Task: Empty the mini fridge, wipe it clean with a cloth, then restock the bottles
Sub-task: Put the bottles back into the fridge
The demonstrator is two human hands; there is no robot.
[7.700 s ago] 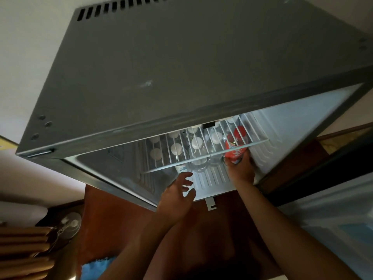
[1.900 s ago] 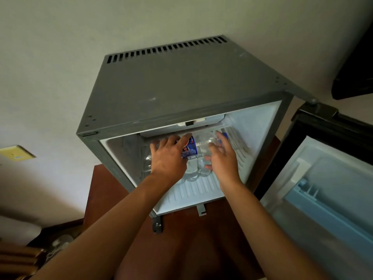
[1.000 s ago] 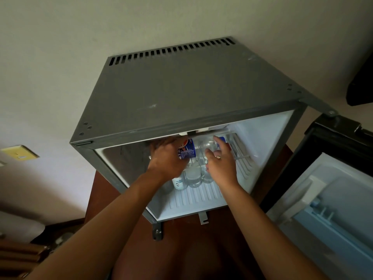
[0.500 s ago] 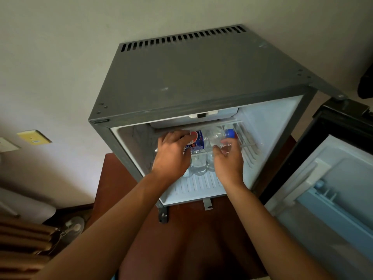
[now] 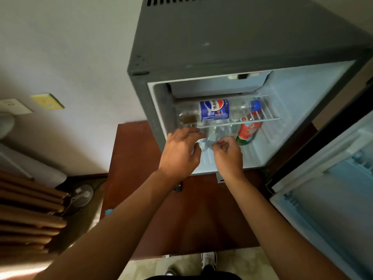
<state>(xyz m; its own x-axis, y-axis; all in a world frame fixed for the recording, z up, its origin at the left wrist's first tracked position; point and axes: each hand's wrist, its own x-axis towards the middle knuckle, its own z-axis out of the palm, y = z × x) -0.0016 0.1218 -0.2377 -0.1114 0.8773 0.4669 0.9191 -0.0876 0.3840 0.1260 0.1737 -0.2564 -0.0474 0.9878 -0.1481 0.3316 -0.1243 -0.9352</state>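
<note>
Restocking the fridge [image 5: 232, 37].
We are holding both hands, left [image 5: 181, 152] and right [image 5: 228, 156], loosely curled and empty at the opening; bottles [image 5: 215, 113] are lying on the shelf [image 5: 268, 116], so we judge shutting the door [image 5: 323, 199] comes next.

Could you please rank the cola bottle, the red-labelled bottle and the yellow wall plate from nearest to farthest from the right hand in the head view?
From the right hand:
1. Red-labelled bottle: just up and right of it, on the fridge floor under the wire shelf.
2. Cola bottle: lying on the wire shelf, above the hand.
3. Yellow wall plate: far left, on the wall.
</note>
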